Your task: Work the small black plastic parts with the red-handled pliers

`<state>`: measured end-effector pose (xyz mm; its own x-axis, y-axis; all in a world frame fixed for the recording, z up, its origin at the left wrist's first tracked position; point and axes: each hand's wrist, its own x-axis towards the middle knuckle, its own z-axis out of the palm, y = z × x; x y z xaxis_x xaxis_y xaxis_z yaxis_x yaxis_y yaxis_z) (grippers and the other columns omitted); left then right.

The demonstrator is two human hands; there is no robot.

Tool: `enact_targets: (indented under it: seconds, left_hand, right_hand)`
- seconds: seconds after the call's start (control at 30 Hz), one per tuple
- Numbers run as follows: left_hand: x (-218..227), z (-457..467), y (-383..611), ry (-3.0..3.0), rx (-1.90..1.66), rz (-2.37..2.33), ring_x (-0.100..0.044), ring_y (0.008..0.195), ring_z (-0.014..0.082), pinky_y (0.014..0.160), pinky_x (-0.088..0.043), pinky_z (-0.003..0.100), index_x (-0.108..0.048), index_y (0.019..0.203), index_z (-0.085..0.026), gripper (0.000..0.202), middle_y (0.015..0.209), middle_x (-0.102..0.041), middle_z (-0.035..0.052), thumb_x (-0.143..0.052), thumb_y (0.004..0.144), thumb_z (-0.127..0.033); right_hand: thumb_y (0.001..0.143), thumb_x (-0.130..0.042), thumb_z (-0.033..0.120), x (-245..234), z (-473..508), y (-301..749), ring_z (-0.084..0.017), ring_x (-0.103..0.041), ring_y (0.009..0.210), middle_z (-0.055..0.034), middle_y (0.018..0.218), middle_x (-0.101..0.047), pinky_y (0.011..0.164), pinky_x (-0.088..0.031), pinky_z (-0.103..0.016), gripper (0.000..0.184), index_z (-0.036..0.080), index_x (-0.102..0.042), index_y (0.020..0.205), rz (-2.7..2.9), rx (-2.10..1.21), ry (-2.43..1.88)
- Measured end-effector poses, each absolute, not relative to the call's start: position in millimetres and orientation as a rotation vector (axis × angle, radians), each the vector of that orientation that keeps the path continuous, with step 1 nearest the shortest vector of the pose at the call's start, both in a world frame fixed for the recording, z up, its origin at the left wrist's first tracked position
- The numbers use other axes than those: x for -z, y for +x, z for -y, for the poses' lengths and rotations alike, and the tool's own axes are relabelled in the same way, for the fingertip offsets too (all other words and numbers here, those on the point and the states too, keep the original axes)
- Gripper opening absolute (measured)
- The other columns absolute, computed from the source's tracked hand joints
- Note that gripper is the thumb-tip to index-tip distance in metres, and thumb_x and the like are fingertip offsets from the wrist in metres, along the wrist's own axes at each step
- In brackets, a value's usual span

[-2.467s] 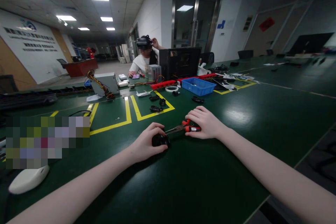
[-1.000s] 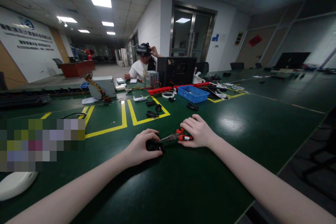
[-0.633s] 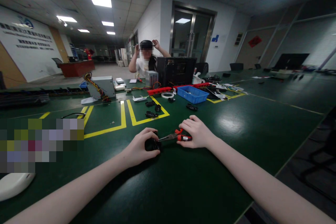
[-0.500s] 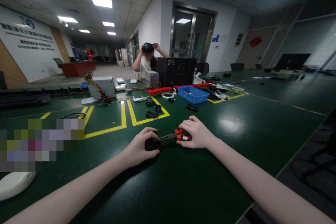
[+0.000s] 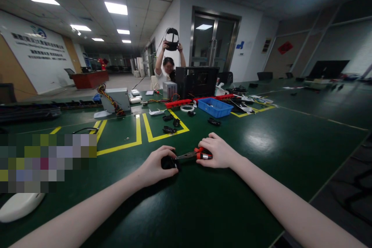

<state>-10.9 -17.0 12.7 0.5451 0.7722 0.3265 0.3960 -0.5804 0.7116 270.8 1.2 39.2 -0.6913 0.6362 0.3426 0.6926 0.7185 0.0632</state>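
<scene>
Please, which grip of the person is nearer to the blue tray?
Right. The right grip, on the pliers, is on the near side of the blue tray; the left grip, around a black part, is farther away, to its left.

The co-worker [image 5: 159, 79] has lifted the black headset [image 5: 171, 47] off, holding it overhead.

Cannot make out the full shape of the black part [image 5: 167, 163], half hidden by the left hand [image 5: 154, 166], nor tell gripping from mere touching at the tips of the pliers [image 5: 187, 155]. Can see only part of the red handles [image 5: 200, 156] under the right hand [image 5: 219, 153]. Cannot follow the white object [image 5: 21, 206] past the left edge, nor see through the pixelated patch [image 5: 46, 162] above. Cannot identify the tiny bit [image 5: 127, 138] on the desk [image 5: 232, 201], too small to name.
</scene>
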Motion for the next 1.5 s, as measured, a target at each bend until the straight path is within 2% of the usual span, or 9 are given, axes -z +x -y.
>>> enact_targets:
  seconds: [0.17, 0.5, 0.6, 0.73, 0.83, 1.03, 1.27, 1.5]
  left_hand:
    - [-16.6, 18.9, -10.7, 2.242, -0.859, -0.922, -0.051, 0.127, 0.0276, 0.108, -0.040, 0.045, -0.063, 0.106, -0.021, 0.034, 0.127, -0.059, 0.0101, -0.074, 0.074, -0.025]
    - [-14.9, 18.8, -12.0, 2.347, -0.781, -0.959, -0.039, 0.137, 0.0296, 0.111, -0.034, 0.050, -0.063, 0.111, -0.023, 0.033, 0.132, -0.058, 0.0091, -0.070, 0.080, -0.030]
    - [-15.6, 20.4, -11.9, 2.405, -0.747, -0.983, -0.041, 0.135, 0.0303, 0.110, -0.036, 0.050, -0.061, 0.113, -0.024, 0.033, 0.138, -0.052, 0.0095, -0.068, 0.082, -0.031]
    - [-20.5, 24.6, -11.4, 2.451, -0.723, -0.988, -0.048, 0.129, 0.0286, 0.105, -0.044, 0.044, -0.060, 0.111, -0.025, 0.031, 0.145, -0.043, 0.0080, -0.068, 0.081, -0.027]
    - [-22.3, 25.7, -11.2, 2.448, -0.739, -0.968, -0.052, 0.124, 0.0268, 0.102, -0.046, 0.041, -0.059, 0.110, -0.025, 0.031, 0.140, -0.047, 0.0079, -0.067, 0.081, -0.027]
    - [-19.7, 21.6, -12.9, 2.393, -0.765, -0.930, -0.053, 0.121, 0.0277, 0.106, -0.041, 0.046, -0.059, 0.110, -0.023, 0.031, 0.128, -0.057, 0.0090, -0.068, 0.080, -0.026]
    - [-17.1, 16.8, -14.7, 2.303, -0.823, -0.868, -0.046, 0.129, 0.0282, 0.107, -0.040, 0.044, -0.058, 0.105, -0.022, 0.028, 0.129, -0.054, 0.0100, -0.068, 0.079, -0.025]
    - [-13.3, 14.3, -15.0, 2.290, -0.802, -0.873, -0.048, 0.127, 0.0285, 0.107, -0.039, 0.046, -0.056, 0.104, -0.022, 0.031, 0.129, -0.055, 0.0100, -0.069, 0.077, -0.026]
  right_hand:
    - [0.080, -0.059, 0.056, -40.5, -1.4, 271.3, -0.017, -0.052, 0.067, -0.0032, 0.076, -0.062, 0.078, -0.034, -0.036, 0.037, 0.019, -0.059, 0.084, 2.642, 0.256, -1.078]
    - [0.080, -0.061, 0.054, -42.5, -0.4, 271.5, -0.017, -0.052, 0.068, -0.0029, 0.077, -0.062, 0.076, -0.034, -0.036, 0.035, 0.019, -0.059, 0.082, 2.643, 0.263, -1.101]
    - [0.080, -0.060, 0.055, -41.8, -1.1, 271.6, -0.017, -0.052, 0.068, -0.0030, 0.077, -0.061, 0.078, -0.035, -0.036, 0.036, 0.019, -0.059, 0.083, 2.640, 0.274, -1.096]
    - [0.079, -0.062, 0.057, -40.8, -2.1, 272.0, -0.018, -0.055, 0.072, -0.0041, 0.080, -0.063, 0.081, -0.035, -0.038, 0.039, 0.018, -0.061, 0.087, 2.629, 0.318, -1.071]
    - [0.078, -0.062, 0.057, -41.0, -2.6, 273.4, -0.019, -0.056, 0.074, -0.0045, 0.081, -0.063, 0.085, -0.035, -0.040, 0.040, 0.019, -0.061, 0.091, 2.609, 0.363, -1.027]
    - [0.079, -0.062, 0.054, -43.5, -4.1, 280.6, -0.022, -0.058, 0.080, -0.0067, 0.085, -0.065, 0.087, -0.035, -0.041, 0.039, 0.018, -0.060, 0.093, 2.507, 0.423, -1.008]
    - [0.079, -0.062, 0.055, -41.8, -3.5, 278.7, -0.022, -0.059, 0.081, -0.0067, 0.087, -0.065, 0.088, -0.035, -0.042, 0.041, 0.017, -0.060, 0.095, 2.495, 0.402, -0.997]
    - [0.079, -0.062, 0.055, -39.9, -2.5, 273.8, -0.022, -0.059, 0.082, -0.0072, 0.088, -0.066, 0.088, -0.036, -0.042, 0.041, 0.018, -0.060, 0.096, 2.479, 0.408, -0.988]
